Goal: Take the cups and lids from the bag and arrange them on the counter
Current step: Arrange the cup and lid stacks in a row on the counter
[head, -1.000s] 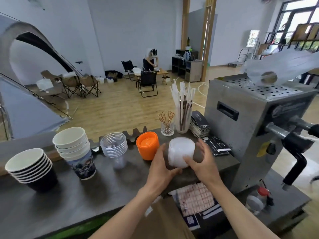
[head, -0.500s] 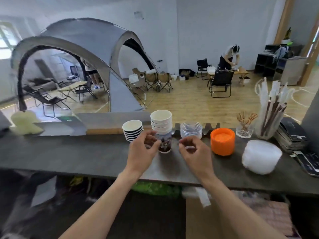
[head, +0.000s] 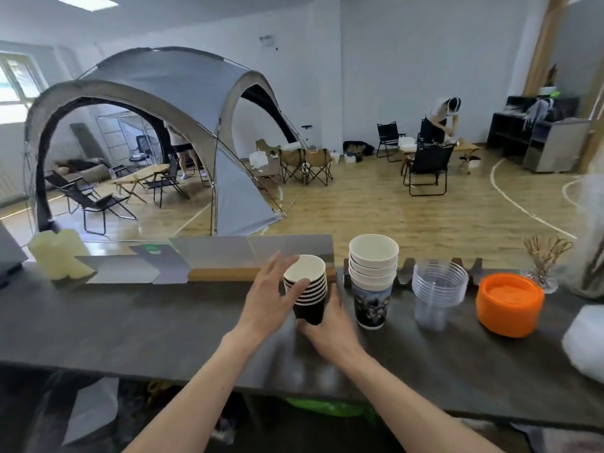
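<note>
A stack of black paper cups (head: 307,291) is tilted slightly, held between both hands above the dark counter (head: 147,325). My left hand (head: 273,299) grips its left side near the rims; my right hand (head: 327,325) cups its base from the right. To the right stand a stack of printed paper cups (head: 372,279), a stack of clear plastic cups (head: 438,289), a stack of orange lids (head: 508,304) and, at the frame's right edge, a stack of white translucent lids (head: 585,348). The bag is not in view.
A jar of stirrers (head: 544,259) and a blurred straw holder (head: 591,243) stand at the counter's far right. A cream-coloured object (head: 57,255) and a flat box (head: 209,256) lie along the back edge at left. Beyond is a hall with a tent, chairs and people.
My view swung left from the white lids. Both hands left the lids, passed the printed cups and now hold the black cup stack, which sits closer to the printed stack.
</note>
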`<move>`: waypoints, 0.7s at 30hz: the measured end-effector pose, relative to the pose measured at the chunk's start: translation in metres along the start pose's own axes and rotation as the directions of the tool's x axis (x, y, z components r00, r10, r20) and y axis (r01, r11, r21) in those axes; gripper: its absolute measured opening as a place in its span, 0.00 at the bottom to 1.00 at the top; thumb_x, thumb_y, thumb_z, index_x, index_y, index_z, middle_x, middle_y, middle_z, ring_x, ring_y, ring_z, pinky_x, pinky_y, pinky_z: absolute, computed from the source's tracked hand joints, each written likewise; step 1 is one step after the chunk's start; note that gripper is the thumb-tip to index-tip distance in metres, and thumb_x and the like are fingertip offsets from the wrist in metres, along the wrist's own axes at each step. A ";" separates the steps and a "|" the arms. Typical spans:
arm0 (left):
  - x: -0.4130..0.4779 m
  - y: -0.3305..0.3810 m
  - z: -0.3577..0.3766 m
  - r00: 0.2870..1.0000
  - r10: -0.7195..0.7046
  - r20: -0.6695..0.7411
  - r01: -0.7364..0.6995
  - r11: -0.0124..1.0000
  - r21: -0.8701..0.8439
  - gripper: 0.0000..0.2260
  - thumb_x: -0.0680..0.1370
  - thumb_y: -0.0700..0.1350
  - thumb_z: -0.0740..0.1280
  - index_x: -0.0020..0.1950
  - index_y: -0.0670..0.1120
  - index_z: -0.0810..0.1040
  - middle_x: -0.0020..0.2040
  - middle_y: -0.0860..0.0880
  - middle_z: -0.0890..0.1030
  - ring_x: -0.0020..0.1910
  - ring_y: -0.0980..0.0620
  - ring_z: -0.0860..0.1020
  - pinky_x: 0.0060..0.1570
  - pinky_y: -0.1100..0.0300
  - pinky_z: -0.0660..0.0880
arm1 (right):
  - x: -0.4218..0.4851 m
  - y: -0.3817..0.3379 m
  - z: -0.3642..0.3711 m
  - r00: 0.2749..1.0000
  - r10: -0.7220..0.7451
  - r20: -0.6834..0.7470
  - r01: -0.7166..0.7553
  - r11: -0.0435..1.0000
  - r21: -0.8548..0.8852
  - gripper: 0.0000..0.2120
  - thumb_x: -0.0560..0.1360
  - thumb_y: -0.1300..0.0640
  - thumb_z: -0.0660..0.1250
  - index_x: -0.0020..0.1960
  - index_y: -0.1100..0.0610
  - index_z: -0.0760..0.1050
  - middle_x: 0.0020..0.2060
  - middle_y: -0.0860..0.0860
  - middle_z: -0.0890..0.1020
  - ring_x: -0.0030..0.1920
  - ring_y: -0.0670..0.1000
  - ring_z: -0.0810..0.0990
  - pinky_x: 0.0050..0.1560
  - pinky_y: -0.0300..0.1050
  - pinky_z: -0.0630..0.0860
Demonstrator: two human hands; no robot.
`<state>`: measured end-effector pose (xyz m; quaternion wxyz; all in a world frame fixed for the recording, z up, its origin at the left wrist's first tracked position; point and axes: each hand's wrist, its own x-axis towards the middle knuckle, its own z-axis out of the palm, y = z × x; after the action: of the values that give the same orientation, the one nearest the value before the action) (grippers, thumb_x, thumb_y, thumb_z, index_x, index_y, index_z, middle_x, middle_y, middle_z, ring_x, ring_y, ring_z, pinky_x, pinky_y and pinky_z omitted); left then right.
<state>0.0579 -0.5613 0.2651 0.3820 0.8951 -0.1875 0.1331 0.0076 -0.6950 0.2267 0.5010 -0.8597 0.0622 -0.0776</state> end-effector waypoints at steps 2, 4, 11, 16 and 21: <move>0.011 -0.008 0.003 0.998 0.004 0.069 -0.001 0.999 -0.046 0.20 0.77 0.56 0.69 0.68 0.55 0.77 0.76 0.51 0.67 0.75 0.51 0.64 0.70 0.58 0.62 | 0.014 0.005 0.007 0.999 0.036 -0.005 -0.036 0.999 0.025 0.46 0.69 0.54 0.75 0.78 0.59 0.52 0.71 0.53 0.71 0.70 0.56 0.71 0.65 0.48 0.70; 0.016 -0.014 0.006 0.996 0.037 0.082 -0.026 0.992 -0.127 0.20 0.74 0.60 0.68 0.62 0.52 0.82 0.70 0.53 0.73 0.71 0.52 0.70 0.69 0.57 0.67 | 0.023 0.009 0.012 0.997 0.059 -0.050 -0.055 0.995 0.079 0.39 0.69 0.57 0.76 0.74 0.57 0.59 0.67 0.53 0.75 0.66 0.55 0.75 0.60 0.44 0.71; 0.034 0.001 -0.046 0.993 0.092 -0.071 -0.110 0.935 -0.337 0.13 0.74 0.66 0.66 0.52 0.61 0.80 0.59 0.52 0.80 0.58 0.54 0.79 0.53 0.56 0.79 | 0.028 -0.042 0.014 0.977 -0.046 -0.207 0.082 0.982 0.169 0.33 0.64 0.45 0.75 0.64 0.49 0.67 0.58 0.47 0.77 0.59 0.49 0.77 0.60 0.51 0.76; 0.069 0.071 -0.107 0.962 0.090 -0.258 -0.232 0.771 -0.594 0.10 0.83 0.54 0.58 0.52 0.58 0.79 0.54 0.52 0.81 0.52 0.57 0.82 0.43 0.65 0.80 | 0.031 -0.137 -0.070 0.858 -0.362 -0.364 0.365 0.929 -0.064 0.36 0.66 0.44 0.77 0.69 0.48 0.64 0.59 0.48 0.72 0.55 0.46 0.75 0.54 0.42 0.77; 0.124 0.119 -0.097 1.000 -0.003 -0.008 -0.005 0.576 -0.817 0.10 0.85 0.54 0.56 0.60 0.55 0.76 0.56 0.47 0.82 0.50 0.45 0.85 0.50 0.46 0.82 | 0.062 -0.180 -0.171 0.773 -0.449 -0.448 0.409 0.893 -0.189 0.37 0.61 0.40 0.79 0.66 0.47 0.70 0.54 0.44 0.76 0.53 0.42 0.76 0.49 0.35 0.73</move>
<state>0.1073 -0.5952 0.4535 0.7519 0.6182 -0.2263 0.0361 0.0398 -0.7637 0.4704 0.4032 -0.8241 -0.0101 -0.3976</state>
